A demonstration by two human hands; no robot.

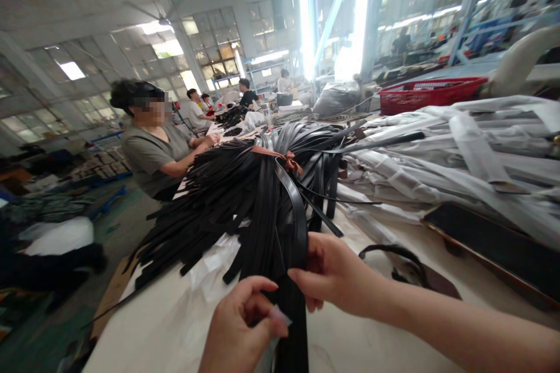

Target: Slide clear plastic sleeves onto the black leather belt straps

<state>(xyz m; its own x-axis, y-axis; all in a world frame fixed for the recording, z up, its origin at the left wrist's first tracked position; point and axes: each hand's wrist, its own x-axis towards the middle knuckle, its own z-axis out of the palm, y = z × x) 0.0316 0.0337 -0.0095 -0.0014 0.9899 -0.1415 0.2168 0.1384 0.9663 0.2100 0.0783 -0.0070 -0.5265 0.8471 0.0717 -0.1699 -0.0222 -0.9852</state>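
A large bundle of black belt straps (219, 186) lies across the table, tied near its far end with an orange-brown band (291, 160). My right hand (335, 271) is closed on a black strap (295, 204) that curves down from this bundle toward me. Just left of it, my left hand (245, 323) pinches a small translucent piece of film (282, 316) between thumb and fingers, beside the lower part of the strap. Whether the left fingers also touch the strap cannot be made out.
White-wrapped strips (415, 169) are heaped on the right, near a dark flat case (494, 245) and a coiled dark strap (396, 250). A red basket (431, 95) stands behind. Across the table (144, 326), a co-worker (151, 145) sits on the left.
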